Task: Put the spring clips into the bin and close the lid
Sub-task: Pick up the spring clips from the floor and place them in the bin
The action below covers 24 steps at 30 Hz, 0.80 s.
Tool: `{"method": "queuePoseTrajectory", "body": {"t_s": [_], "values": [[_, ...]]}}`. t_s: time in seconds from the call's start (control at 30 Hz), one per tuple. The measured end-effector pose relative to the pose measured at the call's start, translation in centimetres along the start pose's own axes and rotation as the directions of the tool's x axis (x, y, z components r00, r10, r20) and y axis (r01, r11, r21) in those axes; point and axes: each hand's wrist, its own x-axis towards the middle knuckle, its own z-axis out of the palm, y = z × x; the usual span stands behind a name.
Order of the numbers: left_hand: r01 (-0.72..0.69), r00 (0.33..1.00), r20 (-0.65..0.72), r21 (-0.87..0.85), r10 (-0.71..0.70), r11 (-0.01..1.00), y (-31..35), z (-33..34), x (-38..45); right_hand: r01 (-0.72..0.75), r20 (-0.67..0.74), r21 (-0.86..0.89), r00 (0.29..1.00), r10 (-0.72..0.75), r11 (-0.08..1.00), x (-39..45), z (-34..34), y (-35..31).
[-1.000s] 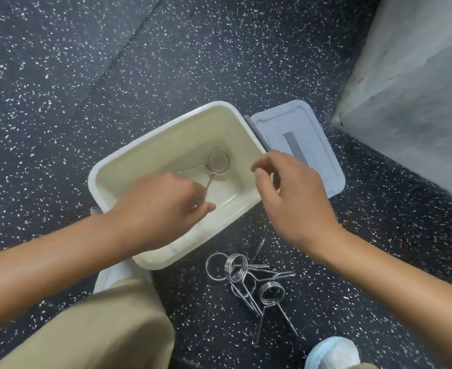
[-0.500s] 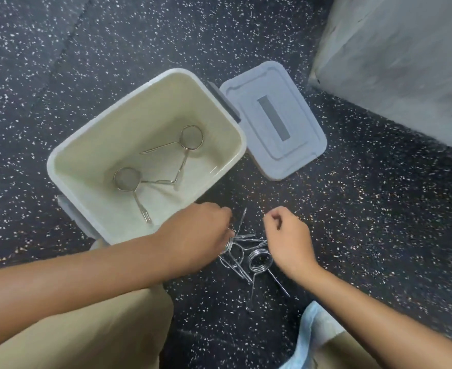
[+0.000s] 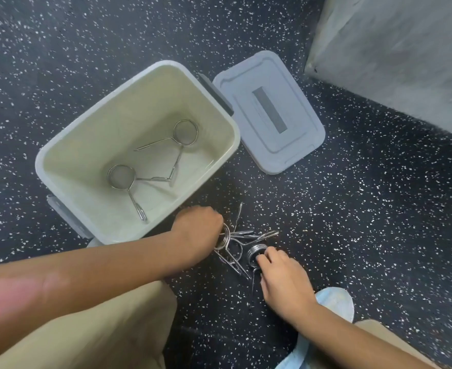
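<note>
An open cream bin [image 3: 59,153] stands on the speckled floor with two metal spring clips [image 3: 185,133] [image 3: 121,177] lying on its bottom. Its grey lid [image 3: 294,145] lies flat on the floor to the bin's right. Several more spring clips [image 3: 248,235] lie tangled on the floor in front of the bin. My left hand [image 3: 197,233] is closed around the coil of one clip at the pile's left. My right hand [image 3: 280,272] pinches the coil of another clip [image 3: 255,250] at the pile's right.
A grey concrete block [image 3: 405,54] rises at the upper right. My knees in tan trousers [image 3: 107,334] and a light blue shoe cover [image 3: 334,299] fill the bottom of the view. Dark speckled floor surrounds the bin.
A second clip now lies in the bin. Both hands came down from over the bin to the pile on the floor and closed on clips there.
</note>
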Motion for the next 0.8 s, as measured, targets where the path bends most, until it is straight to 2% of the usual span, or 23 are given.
{"method": "queuePoseTrajectory", "body": {"t_s": [0.1,0.3,0.43,0.57,0.63,0.73,0.8], "values": [[-0.017,0.999,0.045,-0.013,0.017,1.000,0.1,0.1,0.0,0.087,0.004,-0.104,0.996,-0.087,0.991,0.7,0.4,0.3],[-0.068,0.997,-0.045,0.023,0.069,0.997,-0.1,0.5,-1.0,0.253,0.025,-0.239,0.967,-0.254,0.938,1.1,1.1,1.5],[-0.110,0.988,-0.100,0.074,0.117,0.991,-0.4,-0.2,-2.1,0.281,0.013,-0.283,0.957,-0.289,0.917,1.2,1.4,2.9],[-0.102,0.980,-0.163,0.054,0.109,0.993,-0.6,-2.5,-3.3,0.294,-0.070,-0.266,0.944,-0.323,0.918,0.7,0.7,3.6],[-0.078,0.979,-0.188,0.000,0.077,0.997,-0.8,-3.9,-3.9,0.298,-0.132,-0.247,0.932,-0.337,0.922,0.4,-0.2,3.8],[-0.052,0.983,-0.182,-0.195,0.015,0.979,-1.3,-5.9,-4.6,0.294,-0.255,-0.210,0.904,-0.343,0.932,0.1,-1.8,3.9],[-0.054,0.977,-0.212,-0.262,-0.003,0.964,-1.9,-6.8,-4.9,0.311,-0.284,-0.228,0.885,-0.369,0.923,-0.1,-2.8,4.0]]}}
